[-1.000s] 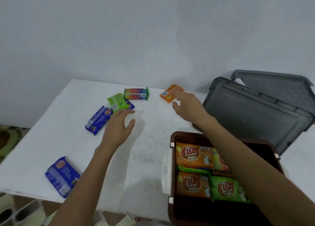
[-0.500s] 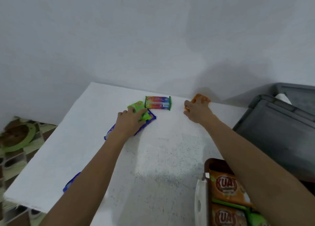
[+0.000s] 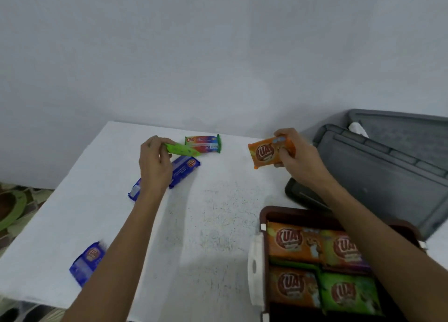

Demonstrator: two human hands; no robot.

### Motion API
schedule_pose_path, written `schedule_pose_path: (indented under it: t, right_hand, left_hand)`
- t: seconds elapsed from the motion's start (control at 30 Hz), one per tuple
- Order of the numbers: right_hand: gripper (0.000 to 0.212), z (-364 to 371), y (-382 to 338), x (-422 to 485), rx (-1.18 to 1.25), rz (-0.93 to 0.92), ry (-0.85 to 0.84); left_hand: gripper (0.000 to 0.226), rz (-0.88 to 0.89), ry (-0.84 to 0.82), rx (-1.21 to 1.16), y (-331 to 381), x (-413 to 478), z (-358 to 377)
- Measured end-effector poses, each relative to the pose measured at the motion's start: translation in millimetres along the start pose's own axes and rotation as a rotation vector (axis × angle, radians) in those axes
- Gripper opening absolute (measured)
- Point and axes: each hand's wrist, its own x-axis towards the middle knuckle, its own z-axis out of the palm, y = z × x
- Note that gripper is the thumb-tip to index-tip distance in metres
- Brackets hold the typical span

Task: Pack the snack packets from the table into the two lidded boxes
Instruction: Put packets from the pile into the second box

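We see the left hand (image 3: 155, 168) pinching a small green plastic snack packet (image 3: 184, 150) by one end, lifted off the white tabletop (image 3: 218, 224). The right hand (image 3: 300, 159) has fingers and thumb curled round an orange foil snack packet (image 3: 266, 153), also held in the air, well apart from the open brown plastic box (image 3: 274, 212) at near right.

Risks, as we judge them:
- The green packet is held at one tip only, so it could slip or swing on the way to the box.
- The long blue snack packet (image 3: 185, 167) lies right under the left hand, so a low pass could drag it.
- The second blue snack packet (image 3: 87, 261) sits near the front-left edge, just beside the left forearm, and a brush could send it off the tabletop.
- The top layer of the box looks nearly full, so extra packets may ride high and block a lid.

Counts:
- In hands: two packets, one green and one orange.
- Loose on the tabletop: three packets, two blue and one red-and-blue packet with green ends (image 3: 203, 143).
- In the brown box: four faces show, three orange-toned and one green. We cannot tell what lies beneath.
- Grey plastic pieces at right: two, the nearer (image 3: 383, 176) and the farther (image 3: 407, 130). We cannot tell whether each is a lid or a box.
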Motion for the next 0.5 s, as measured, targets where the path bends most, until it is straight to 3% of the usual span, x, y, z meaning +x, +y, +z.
schedule_pose_path:
  t: [0.13,0.23,0.37,0.5]
  right_hand:
    - [0.035,-39,-11,-65,0.180,-0.001,0.048]
    - [0.035,-64,-16,-112,0.284,0.000,0.045]
    - [0.033,-89,-18,-166,0.511,0.073,-0.012]
    - [0.034,-99,-11,-204,0.555,0.118,-0.109]
  left_hand:
    - [0.043,-0.236,0.039,-0.613,39,-40,-1]
    - [0.033,-0.335,0.005,-0.987,71,-75,1]
    - [0.026,-0.331,-0.112,-1.017,103,-124,11]
    - [0.033,-0.388,-0.235,-0.989,119,-164,20]
